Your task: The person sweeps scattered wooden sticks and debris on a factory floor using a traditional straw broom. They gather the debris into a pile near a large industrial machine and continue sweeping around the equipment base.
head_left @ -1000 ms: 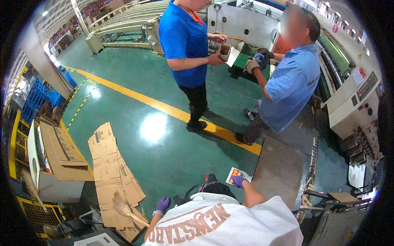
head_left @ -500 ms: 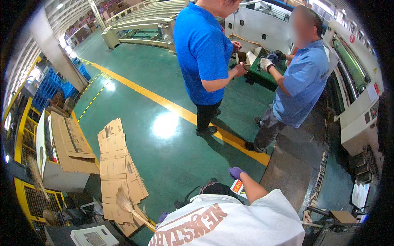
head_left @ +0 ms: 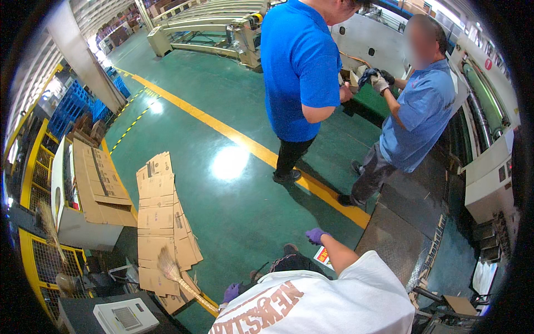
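A purple glove covers my right hand (head_left: 316, 236), held out over the green floor with its fingers curled and nothing visible in them. Below it a small white, red and yellow card (head_left: 323, 255) shows beside my forearm, apart from the glove. My left hand (head_left: 231, 292), also in purple, peeks out past my white shirt; its fingers are mostly hidden. Nearest to it is a straw broom (head_left: 169, 264), its handle running under my shirt. I cannot tell whether the left hand touches it.
Flattened cardboard (head_left: 157, 217) lies at left, near a white control box (head_left: 127, 316) and yellow mesh guard (head_left: 47, 267). Ahead stand a person in bright blue (head_left: 300, 72) and a gloved co-worker (head_left: 420, 117) handling dark cloth. A roller machine (head_left: 484, 183) is at right.
My view has shifted slightly. My right hand has moved a little left relative to the card, and more of my left glove shows. The co-worker has raised the dark cloth.
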A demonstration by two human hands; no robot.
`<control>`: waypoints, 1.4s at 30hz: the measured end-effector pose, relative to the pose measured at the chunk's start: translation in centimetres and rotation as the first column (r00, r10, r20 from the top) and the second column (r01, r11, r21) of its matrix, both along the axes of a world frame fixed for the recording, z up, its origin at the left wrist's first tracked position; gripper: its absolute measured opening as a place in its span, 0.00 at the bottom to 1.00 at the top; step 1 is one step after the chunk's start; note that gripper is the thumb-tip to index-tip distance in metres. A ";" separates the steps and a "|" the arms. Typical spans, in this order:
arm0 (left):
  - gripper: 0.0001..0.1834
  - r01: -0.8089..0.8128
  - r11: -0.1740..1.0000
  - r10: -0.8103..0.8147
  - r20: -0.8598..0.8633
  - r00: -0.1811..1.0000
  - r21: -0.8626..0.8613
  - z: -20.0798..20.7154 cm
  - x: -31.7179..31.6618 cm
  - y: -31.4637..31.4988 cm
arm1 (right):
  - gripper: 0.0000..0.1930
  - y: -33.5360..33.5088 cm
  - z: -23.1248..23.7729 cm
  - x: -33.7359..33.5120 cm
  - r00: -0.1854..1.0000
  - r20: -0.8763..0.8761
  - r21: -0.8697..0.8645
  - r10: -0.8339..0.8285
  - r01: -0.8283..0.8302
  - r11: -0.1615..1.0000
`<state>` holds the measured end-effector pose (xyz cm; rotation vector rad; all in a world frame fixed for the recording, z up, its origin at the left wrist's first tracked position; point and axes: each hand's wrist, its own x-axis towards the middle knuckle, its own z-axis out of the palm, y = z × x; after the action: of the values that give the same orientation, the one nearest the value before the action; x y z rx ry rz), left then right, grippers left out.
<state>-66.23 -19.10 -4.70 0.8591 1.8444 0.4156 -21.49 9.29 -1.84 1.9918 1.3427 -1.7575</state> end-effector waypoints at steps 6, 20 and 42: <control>0.16 0.404 0.914 -0.403 -0.235 0.885 -0.044 -1.6 -4.7 -3.0 | 0.20 -1.7 -2.0 -3.1 0.990 -0.069 0.165 0.126 -0.113 0.980; 0.12 0.685 0.711 -0.543 -0.496 0.678 0.160 -5.9 -16.8 -6.2 | 0.25 -10.6 1.2 -8.8 0.994 -0.013 0.008 -0.106 0.106 0.994; 0.29 -0.627 0.759 0.607 -0.155 0.779 -0.176 1.3 -21.4 -7.5 | 0.09 5.0 -8.5 -40.6 0.133 0.165 0.447 0.977 -0.894 0.046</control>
<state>-87.59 -26.62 -3.36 0.0847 2.1902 0.5731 -62.05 14.27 -10.34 0.4083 2.4477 -0.8917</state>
